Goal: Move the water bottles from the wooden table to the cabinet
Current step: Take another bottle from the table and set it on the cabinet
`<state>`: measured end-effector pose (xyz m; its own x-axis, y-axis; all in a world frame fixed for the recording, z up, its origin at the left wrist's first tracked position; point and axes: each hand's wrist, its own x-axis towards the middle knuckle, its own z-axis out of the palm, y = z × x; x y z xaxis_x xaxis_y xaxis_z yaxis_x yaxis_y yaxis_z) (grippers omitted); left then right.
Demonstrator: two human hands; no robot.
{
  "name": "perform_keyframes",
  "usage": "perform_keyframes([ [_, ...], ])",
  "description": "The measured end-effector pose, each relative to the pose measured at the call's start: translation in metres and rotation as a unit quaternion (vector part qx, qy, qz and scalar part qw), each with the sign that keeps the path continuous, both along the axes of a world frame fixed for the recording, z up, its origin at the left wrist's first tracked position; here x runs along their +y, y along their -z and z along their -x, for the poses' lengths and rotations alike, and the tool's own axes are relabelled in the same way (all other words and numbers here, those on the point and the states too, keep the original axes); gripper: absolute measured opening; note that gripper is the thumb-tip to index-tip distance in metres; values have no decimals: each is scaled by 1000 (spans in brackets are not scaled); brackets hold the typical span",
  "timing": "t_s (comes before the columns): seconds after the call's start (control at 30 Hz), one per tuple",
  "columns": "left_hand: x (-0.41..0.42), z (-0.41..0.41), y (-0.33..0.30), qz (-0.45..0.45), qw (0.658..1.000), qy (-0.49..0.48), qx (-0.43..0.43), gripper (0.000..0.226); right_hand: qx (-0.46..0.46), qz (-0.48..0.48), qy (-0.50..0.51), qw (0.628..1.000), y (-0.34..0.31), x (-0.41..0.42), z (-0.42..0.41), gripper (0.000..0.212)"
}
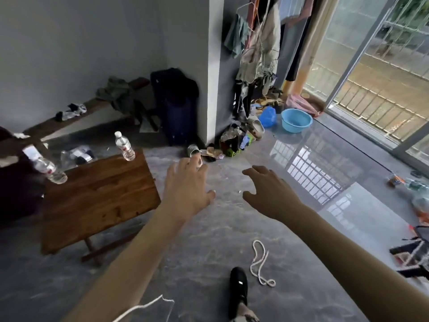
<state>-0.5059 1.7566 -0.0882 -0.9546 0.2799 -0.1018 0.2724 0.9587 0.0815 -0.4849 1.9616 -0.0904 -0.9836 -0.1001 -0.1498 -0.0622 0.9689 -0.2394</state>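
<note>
A low wooden table [97, 201] stands on the floor at the left. Two clear water bottles with red-and-white labels stand on it: one [125, 146] at its far right corner, the other [45, 165] at its far left corner, looking tilted in the wide lens. My left hand [188, 182] hovers open over the floor just right of the table, fingers spread, holding nothing. My right hand [269, 191] is also open and empty, further right over the grey floor. No cabinet is in view.
A dark suitcase [176, 105] stands against the wall corner. Shoes and clutter [234, 140] lie by the corner, with a blue basin [296, 119] beyond. A white rope [260, 263] and my black shoe [239, 289] are on the floor. A long bench [92, 108] runs along the wall.
</note>
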Motion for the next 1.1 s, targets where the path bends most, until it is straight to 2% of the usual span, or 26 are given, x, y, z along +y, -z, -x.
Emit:
perform_keyframes([
  [0.23, 54, 85, -6, -13, 998, -56, -5, 69, -13, -12, -62, 998, -4, 57, 116, 60],
  [0.43, 64, 131, -4, -26, 992, -122, 18, 67, -11, -10, -142, 990, -6, 54, 194, 59],
  [0.83, -4, 212, 10, -17, 966, -258, -3, 67, -51, 12, -252, 966, 3, -15, 314, 46],
  [1.1, -80, 308, 16, -11, 952, -306, -5, 71, -64, 0, -299, 952, 7, -93, 425, 56],
])
